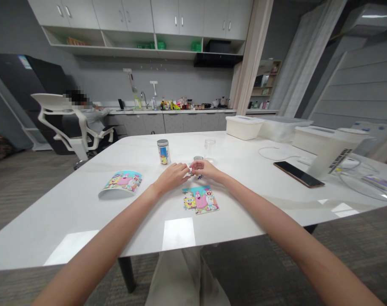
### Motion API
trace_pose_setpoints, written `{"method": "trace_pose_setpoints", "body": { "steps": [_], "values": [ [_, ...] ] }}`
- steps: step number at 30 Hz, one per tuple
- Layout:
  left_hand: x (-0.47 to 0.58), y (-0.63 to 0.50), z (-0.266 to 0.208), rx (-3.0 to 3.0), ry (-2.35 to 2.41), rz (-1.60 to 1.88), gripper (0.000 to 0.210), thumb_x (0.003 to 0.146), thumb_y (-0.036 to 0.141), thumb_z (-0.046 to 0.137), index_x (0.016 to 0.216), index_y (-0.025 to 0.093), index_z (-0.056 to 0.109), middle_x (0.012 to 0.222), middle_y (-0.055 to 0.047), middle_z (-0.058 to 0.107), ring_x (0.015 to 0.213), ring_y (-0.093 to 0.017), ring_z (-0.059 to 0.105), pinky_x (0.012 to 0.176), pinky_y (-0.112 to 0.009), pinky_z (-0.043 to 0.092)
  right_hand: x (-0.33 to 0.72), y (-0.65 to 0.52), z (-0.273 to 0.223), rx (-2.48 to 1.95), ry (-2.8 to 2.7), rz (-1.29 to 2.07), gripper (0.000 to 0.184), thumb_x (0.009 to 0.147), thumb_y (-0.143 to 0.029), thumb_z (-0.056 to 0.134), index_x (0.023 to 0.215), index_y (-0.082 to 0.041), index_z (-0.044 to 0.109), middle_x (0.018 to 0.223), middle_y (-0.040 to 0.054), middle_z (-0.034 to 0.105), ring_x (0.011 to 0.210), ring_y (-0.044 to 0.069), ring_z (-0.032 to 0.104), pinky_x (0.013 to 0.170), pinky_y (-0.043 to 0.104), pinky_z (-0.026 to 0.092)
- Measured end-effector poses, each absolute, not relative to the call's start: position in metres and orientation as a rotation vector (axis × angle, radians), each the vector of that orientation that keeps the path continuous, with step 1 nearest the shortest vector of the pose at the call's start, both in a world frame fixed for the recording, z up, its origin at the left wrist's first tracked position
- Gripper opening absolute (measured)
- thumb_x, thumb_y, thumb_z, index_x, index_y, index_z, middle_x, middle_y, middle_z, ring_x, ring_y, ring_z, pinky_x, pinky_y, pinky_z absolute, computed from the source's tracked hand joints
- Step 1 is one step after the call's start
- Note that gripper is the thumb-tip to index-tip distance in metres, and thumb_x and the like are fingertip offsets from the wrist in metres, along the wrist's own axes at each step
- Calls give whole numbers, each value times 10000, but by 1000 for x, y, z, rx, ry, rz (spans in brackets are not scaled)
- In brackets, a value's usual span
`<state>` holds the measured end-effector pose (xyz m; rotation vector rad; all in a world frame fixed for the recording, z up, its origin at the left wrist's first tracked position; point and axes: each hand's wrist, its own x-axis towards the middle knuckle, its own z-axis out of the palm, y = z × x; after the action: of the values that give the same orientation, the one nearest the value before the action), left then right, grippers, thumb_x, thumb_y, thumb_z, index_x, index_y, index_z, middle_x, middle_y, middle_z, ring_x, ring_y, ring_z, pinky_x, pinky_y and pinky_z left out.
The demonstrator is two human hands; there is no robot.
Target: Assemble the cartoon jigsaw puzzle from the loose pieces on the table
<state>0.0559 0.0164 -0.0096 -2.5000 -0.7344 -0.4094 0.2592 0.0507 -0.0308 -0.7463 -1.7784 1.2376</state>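
A partly assembled jigsaw puzzle (201,200) with cartoon figures lies flat on the white table in front of me. Its upper left part has an uneven edge. Just beyond it, my left hand (174,175) and my right hand (209,170) meet, fingertips close together. Between them is a small puzzle piece (190,172), pinched in my right hand. The fingers of my left hand are drawn together beside it; what they hold, if anything, is too small to make out. Another loose piece (200,177) lies under my right hand. A round metal lid (198,158) sits behind my hands.
A curved picture sheet (123,182) lies to the left. Farther back stand a lidded picture can (163,152) and a clear jar (209,148). On the right are a phone (298,174), a pale tumbler (335,155), cables and storage boxes (244,127). A person sits on a white chair (75,123).
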Motion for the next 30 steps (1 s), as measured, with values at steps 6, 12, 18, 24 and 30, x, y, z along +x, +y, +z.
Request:
{"method": "trace_pose_setpoints", "body": {
  "steps": [6, 12, 18, 24, 30],
  "values": [
    [55, 17, -10, -2499, -727, -426, 218, 963, 329, 477, 1014, 135, 564, 949, -90, 631, 869, -212, 586, 753, -341, 427, 260, 47, -30, -765, -1729, 1283, 297, 617, -245, 784, 863, -172, 634, 750, -16, 628, 708, 134, 640, 676, 280, 502],
    [54, 18, -8, -2498, -746, -411, 219, 956, 346, 491, 1043, 160, 566, 951, -84, 640, 875, -208, 594, 749, -333, 427, 257, 46, -30, -768, -1717, 1298, 284, 627, -224, 760, 878, -172, 638, 732, -20, 608, 704, 130, 627, 656, 266, 505],
    [33, 27, 1, -2526, -852, -356, 219, 942, 338, 492, 999, 151, 591, 934, -101, 659, 855, -224, 622, 750, -338, 439, 261, 49, -28, -761, -1671, 1276, 461, 616, -91, 663, 1050, -219, 575, 899, -12, 676, 646, 94, 586, 599, 230, 487],
    [7, 38, 2, -2628, -964, -191, 267, 922, 269, 440, 742, 171, 610, 731, -68, 673, 679, -193, 624, 630, -293, 418, 261, 53, -32, -794, -1637, 1325, 327, 683, -143, 689, 988, -181, 576, 823, 22, 716, 716, 128, 648, 687, 269, 523],
    [4, 36, 3, -2703, -1158, -153, 374, 901, 492, 467, 732, 190, 608, 702, -38, 670, 612, -163, 599, 555, -254, 380, 258, 51, -32, -844, -1607, 1350, 297, 703, -209, 744, 960, -174, 600, 709, 11, 690, 632, 133, 651, 643, 281, 537]
  ]
}}
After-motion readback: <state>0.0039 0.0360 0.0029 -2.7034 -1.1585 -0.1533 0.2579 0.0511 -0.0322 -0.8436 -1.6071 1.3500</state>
